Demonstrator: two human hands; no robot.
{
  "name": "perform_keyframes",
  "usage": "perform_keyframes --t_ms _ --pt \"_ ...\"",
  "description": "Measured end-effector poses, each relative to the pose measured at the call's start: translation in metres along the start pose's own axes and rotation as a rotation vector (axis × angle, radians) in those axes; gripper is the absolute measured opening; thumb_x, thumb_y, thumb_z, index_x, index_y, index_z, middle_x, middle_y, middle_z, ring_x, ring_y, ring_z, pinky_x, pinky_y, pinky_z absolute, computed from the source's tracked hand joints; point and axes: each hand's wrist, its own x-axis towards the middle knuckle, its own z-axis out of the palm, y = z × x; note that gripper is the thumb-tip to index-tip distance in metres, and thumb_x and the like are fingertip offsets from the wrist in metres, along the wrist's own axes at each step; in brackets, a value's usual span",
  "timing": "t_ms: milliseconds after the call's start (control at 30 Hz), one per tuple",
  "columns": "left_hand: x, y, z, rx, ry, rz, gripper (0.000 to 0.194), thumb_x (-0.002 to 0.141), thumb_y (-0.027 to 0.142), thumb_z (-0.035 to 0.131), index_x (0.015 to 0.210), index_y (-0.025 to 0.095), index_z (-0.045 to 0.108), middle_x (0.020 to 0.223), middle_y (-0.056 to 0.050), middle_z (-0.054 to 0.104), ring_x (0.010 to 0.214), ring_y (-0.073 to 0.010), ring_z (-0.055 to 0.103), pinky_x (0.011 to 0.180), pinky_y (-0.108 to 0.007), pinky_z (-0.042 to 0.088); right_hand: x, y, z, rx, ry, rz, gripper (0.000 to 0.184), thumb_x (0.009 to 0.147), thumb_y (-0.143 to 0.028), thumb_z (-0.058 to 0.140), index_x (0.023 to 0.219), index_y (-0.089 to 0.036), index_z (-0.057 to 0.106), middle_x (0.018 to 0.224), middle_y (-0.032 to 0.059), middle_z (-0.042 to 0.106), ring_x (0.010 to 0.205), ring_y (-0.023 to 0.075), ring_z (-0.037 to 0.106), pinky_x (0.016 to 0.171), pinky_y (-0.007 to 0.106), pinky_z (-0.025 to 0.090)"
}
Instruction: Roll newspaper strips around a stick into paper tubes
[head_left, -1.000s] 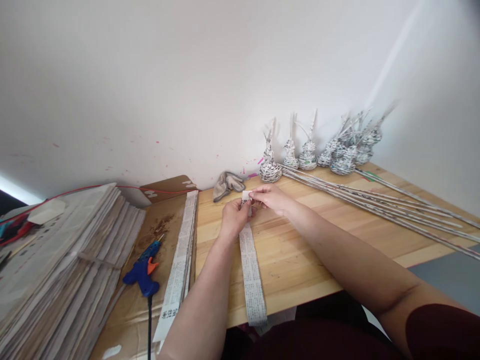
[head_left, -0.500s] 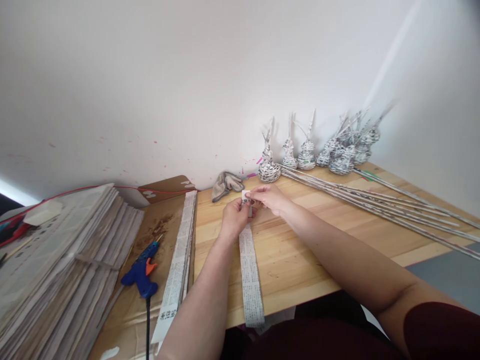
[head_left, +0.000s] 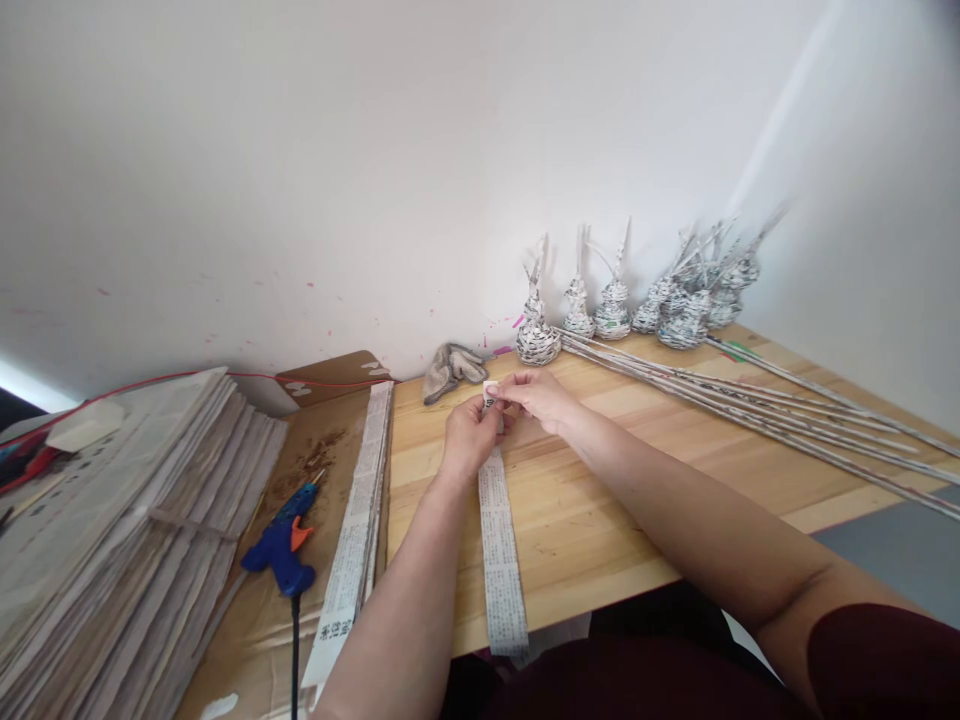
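A long newspaper strip [head_left: 502, 560] runs down the wooden table, its near end hanging at the front edge. My left hand [head_left: 471, 438] is closed around the strip's far part, with the thumb lying on it. My right hand [head_left: 536, 395] pinches the far tip between thumb and fingers, close against the left fingertips. The tip looks curled or folded at its right side; the fingers hide part of it. Left of my arm lies a stack of similar newspaper strips [head_left: 361, 500] on cardboard.
A blue glue gun [head_left: 281, 550] and a large bundle of newspaper [head_left: 150, 540] lie on the left. Behind my hands is a grey cloth [head_left: 451, 370]. Several woven paper figures [head_left: 538, 335] line the wall, with long rolled paper sticks [head_left: 720, 400] at the right.
My right fingers have shifted slightly left over the strip's tip, covering more of its print. The left hand stays nearly in place.
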Motion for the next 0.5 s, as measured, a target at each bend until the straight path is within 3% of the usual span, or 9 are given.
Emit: perform_keyframes --t_ms 200,367,500 --pt "0.0002 0.0023 -0.0031 -0.025 0.062 -0.034 0.024 0.079 0.037 0.062 0.087 0.015 0.067 0.070 -0.007 0.070 0.062 -0.0164 0.066 0.054 -0.024 0.051 0.0013 -0.0018 -0.0063 -0.054 -0.023 -0.072 0.034 0.063 -0.048 0.075 0.071 -0.015 0.068 0.052 -0.0033 0.053 0.050 0.0082 0.043 0.042 0.022 0.023" --pt "-0.0008 0.0037 -0.0038 -0.035 0.067 -0.008 0.025 0.079 0.039 0.062 0.084 0.015 0.067 0.068 -0.006 0.070 0.062 -0.0170 0.066 0.056 -0.027 0.054 0.0031 0.0021 -0.0069 -0.130 -0.069 -0.206 0.025 0.061 -0.034 0.077 0.074 -0.013 0.071 0.066 0.0021 0.067 0.059 0.0103 0.054 0.055 0.023 0.038" --pt "0.0003 0.0017 -0.0029 -0.021 0.066 -0.004 0.022 0.077 0.037 0.064 0.080 0.016 0.066 0.068 -0.005 0.070 0.061 -0.0169 0.066 0.056 -0.027 0.054 0.0046 0.0061 -0.0055 -0.189 -0.045 -0.259 0.019 0.064 -0.031 0.074 0.070 -0.013 0.072 0.068 0.0048 0.070 0.063 0.0134 0.059 0.061 0.025 0.043"
